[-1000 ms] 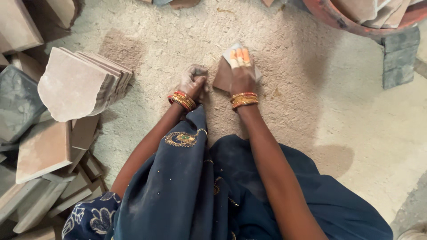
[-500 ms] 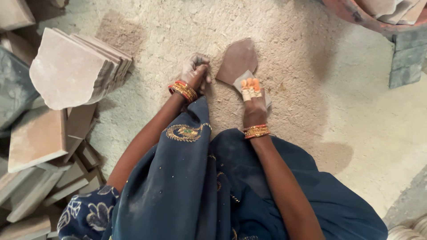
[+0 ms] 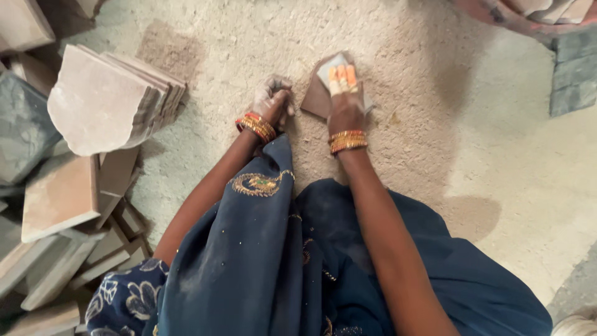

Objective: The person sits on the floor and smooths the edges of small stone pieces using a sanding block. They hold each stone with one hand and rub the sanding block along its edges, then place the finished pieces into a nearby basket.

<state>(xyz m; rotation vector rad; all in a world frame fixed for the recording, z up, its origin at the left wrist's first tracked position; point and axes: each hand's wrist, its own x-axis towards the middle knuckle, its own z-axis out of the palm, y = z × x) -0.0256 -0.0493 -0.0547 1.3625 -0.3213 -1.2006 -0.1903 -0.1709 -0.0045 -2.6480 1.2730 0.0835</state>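
Rough, pale, dust-covered ground (image 3: 217,37) fills the head view. At far left, a stack of flat stone slabs (image 3: 109,99) leans on edge, with loose pinkish and grey tiles (image 3: 59,196) scattered below it. Dark grey blocks (image 3: 575,71) sit at the upper right edge, below a reddish round basin rim (image 3: 497,14) (only partly in frame). Dark blue embroidered cloth (image 3: 261,261) covers the lower middle and hides the ground there.

Right hand (image 3: 345,106): laid flat with fingers extended and pressed down on a small brown stone piece (image 3: 316,96) lying on the ground; the orange-coloured fingertips (image 3: 342,76) rest on its pale upper face. Left hand (image 3: 272,99): dusty, fingers curled into a loose fist, resting on the ground just beside the stone piece; contents, if any, cannot be determined. Both wrists carry orange bangles (image 3: 347,141).
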